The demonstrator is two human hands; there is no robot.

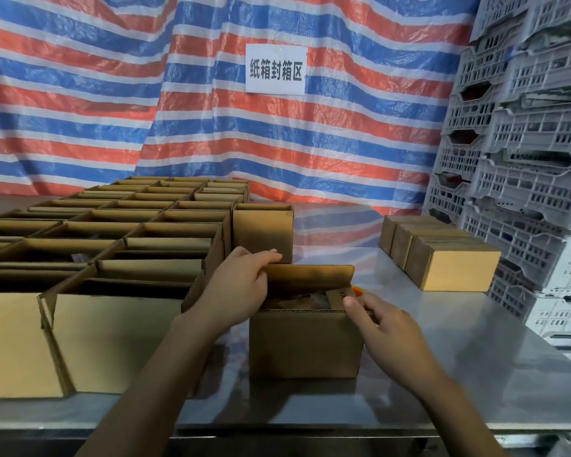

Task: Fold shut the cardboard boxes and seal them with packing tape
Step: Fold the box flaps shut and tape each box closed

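A small cardboard box (305, 344) stands open on the metal table (475, 374) in front of me. My left hand (241, 288) grips the left end of its raised far flap (310, 278), fingers curled over the flap's top edge. My right hand (381, 321) touches the small right side flap (338, 296), thumb on its edge. Something dark lies inside the box. A bit of orange (360, 289) shows behind the box's right corner; I cannot tell what it is.
Several open cardboard boxes (112, 245) fill the table's left side in rows. One open box (263, 232) stands just behind the box I hold. Closed boxes (442, 255) sit at the right. Stacked grey plastic crates (521, 143) rise at the right. A striped tarp hangs behind.
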